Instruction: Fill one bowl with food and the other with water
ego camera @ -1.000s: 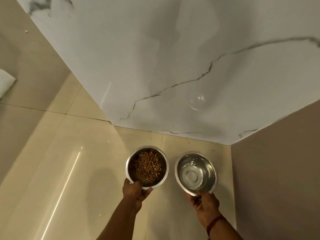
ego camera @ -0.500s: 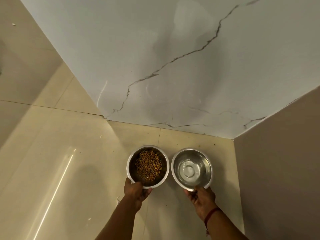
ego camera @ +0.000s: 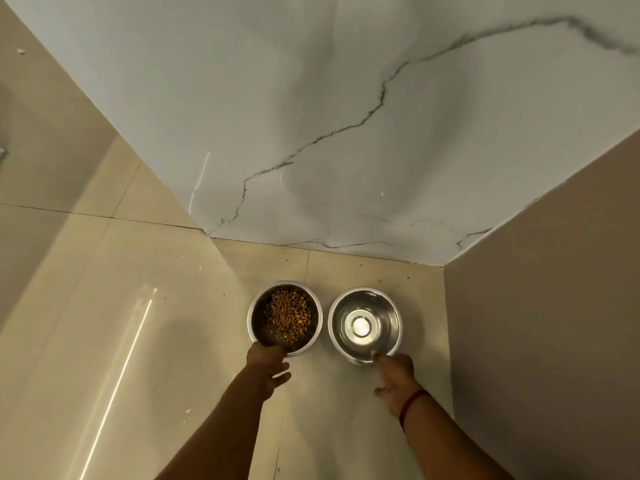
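Two steel bowls stand side by side on the tiled floor in a wall corner. The left bowl (ego camera: 258, 323) holds brown dry kibble (ego camera: 288, 315). The right bowl (ego camera: 388, 313) holds clear water with a bright reflection in its middle. My left hand (ego camera: 268, 363) rests against the near rim of the food bowl, with its fingers loosely spread to the right. My right hand (ego camera: 396, 379) touches the near rim of the water bowl with a fingertip, the thumb sticking out to the left; a red thread circles that wrist.
A white marble-patterned wall (ego camera: 346, 133) rises just behind the bowls. A beige wall (ego camera: 554, 306) closes the right side, close to the water bowl. Glossy beige floor tiles (ego camera: 121, 341) stretch to the left and towards me.
Both bowls went down from my grip onto the floor near the corner. My fingers have loosened from both rims and now only touch them.
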